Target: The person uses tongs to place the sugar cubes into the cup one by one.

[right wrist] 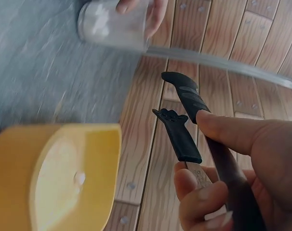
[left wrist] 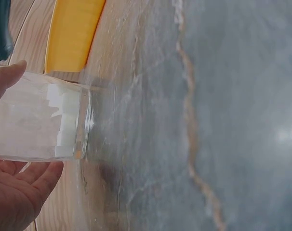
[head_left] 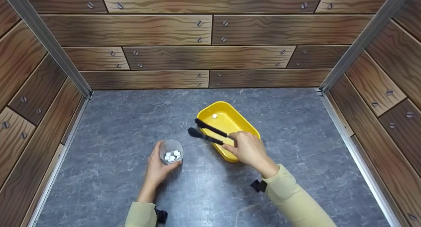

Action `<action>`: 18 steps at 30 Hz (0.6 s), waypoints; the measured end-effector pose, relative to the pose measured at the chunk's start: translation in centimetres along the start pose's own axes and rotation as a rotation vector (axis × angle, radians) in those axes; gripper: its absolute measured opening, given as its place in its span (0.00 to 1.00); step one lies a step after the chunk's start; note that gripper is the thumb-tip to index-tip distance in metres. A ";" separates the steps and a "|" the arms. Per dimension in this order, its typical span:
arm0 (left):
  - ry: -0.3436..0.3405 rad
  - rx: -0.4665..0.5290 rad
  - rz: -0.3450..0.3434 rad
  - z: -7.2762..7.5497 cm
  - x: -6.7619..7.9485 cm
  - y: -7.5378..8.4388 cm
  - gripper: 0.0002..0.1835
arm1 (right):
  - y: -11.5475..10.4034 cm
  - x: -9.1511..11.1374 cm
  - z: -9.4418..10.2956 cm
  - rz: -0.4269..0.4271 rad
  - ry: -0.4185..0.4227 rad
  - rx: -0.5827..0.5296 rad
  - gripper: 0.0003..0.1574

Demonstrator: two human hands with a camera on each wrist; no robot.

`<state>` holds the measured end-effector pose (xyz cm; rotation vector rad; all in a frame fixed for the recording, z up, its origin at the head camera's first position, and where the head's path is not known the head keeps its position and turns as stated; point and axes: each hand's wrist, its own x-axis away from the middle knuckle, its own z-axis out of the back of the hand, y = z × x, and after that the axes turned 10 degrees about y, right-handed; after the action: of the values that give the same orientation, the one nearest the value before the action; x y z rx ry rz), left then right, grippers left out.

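My left hand (head_left: 158,167) holds a clear glass (head_left: 167,144) standing on the grey surface, thumb on one side and fingers on the other. Several white cubes (head_left: 172,155) lie in the bottom of the glass. My right hand (head_left: 248,148) grips black-tipped tongs (head_left: 210,139) above the yellow tray (head_left: 254,128). In the right wrist view the tongs' two tips (right wrist: 177,132) stand apart with nothing between them. A single white cube (head_left: 214,116) sits in the far left end of the tray.
Wood-patterned panels (head_left: 164,57) enclose the back and both sides. Metal rails (head_left: 358,154) run along the edges of the grey marbled surface (head_left: 115,131). The tray lies to the right of the glass.
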<state>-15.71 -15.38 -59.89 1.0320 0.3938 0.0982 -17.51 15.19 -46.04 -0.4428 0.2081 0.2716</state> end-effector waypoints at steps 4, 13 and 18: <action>-0.005 -0.005 0.014 0.0 0.0 0.0 0.54 | 1.5 -0.6 0.1 -0.069 -0.013 0.042 0.24; 0.000 -0.019 0.024 -0.1 0.1 0.1 0.54 | 4.4 -2.4 -0.1 -0.210 -0.083 0.151 0.31; 0.003 -0.017 0.014 -0.1 0.1 0.1 0.54 | 5.4 -3.5 -0.3 -0.247 -0.107 0.179 0.32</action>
<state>-15.66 -15.21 -59.90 1.0181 0.3876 0.1154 -22.49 19.05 -47.53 -0.2715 0.0708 0.0336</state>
